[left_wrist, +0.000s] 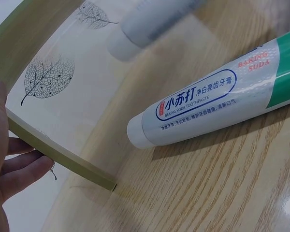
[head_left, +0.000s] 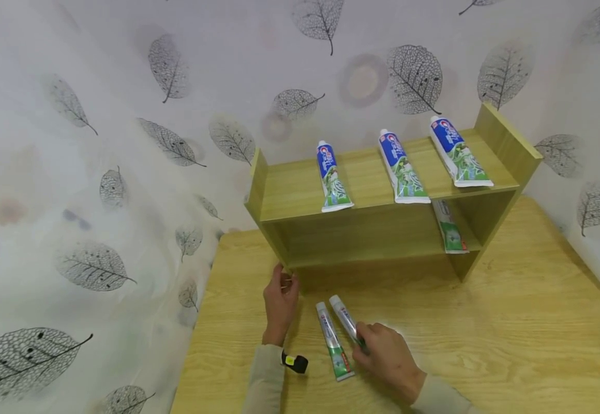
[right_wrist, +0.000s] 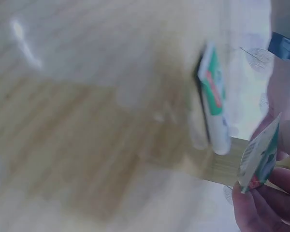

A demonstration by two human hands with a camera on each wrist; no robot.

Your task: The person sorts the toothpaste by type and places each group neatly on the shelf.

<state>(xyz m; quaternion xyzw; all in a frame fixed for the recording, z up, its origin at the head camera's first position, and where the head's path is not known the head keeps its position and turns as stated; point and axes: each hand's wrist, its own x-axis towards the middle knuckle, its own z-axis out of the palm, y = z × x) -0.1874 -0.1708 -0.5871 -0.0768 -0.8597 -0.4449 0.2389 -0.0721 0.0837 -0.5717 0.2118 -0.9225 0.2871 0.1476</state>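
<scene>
In the head view my left hand holds the lower left side panel of a small wooden shelf. The left wrist view shows its thumb and fingers on either side of that panel. My right hand grips a white and green toothpaste tube by its flat crimped end, cap pointing toward the shelf. In the left wrist view this tube is blurred. Another baking soda toothpaste tube lies on the table between my hands, label up in the left wrist view.
On the shelf's top board lie three blue and green toothpaste tubes, spaced apart, caps to the wall. A white and green tube lies at the right of the lower board, partly hidden. The wooden table meets leaf-patterned walls.
</scene>
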